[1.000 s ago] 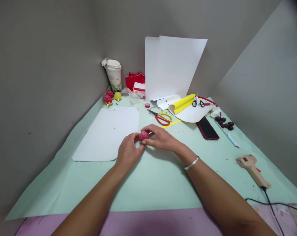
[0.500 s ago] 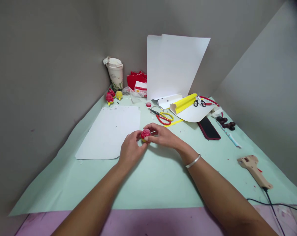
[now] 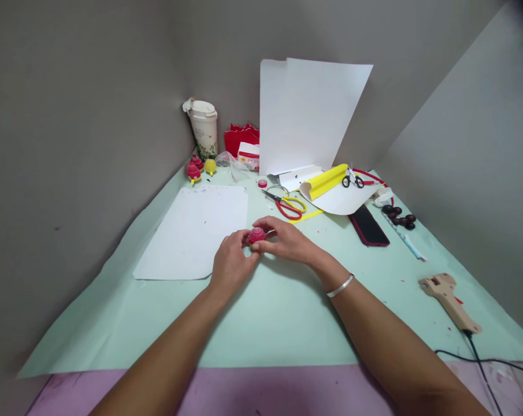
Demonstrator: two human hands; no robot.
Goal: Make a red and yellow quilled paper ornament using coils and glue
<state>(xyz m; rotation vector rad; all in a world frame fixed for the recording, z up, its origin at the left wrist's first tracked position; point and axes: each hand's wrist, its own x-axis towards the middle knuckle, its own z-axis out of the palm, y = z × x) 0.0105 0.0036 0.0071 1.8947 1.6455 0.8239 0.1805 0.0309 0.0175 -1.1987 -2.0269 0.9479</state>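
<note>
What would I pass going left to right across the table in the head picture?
Cup → red ball → yellow roll → phone → glue gun

Four domes are counted: one held dome [image 3: 257, 235], three left domes [image 3: 194, 171]. Two pairs, large scissors [image 3: 288, 207] and small scissors [image 3: 352, 181], one cup [image 3: 203, 128] and one phone [image 3: 368, 226] are seen.

Small red ribbed dome [image 3: 257, 234], rounded side up, pinched between fingers just above green sheet.
</note>
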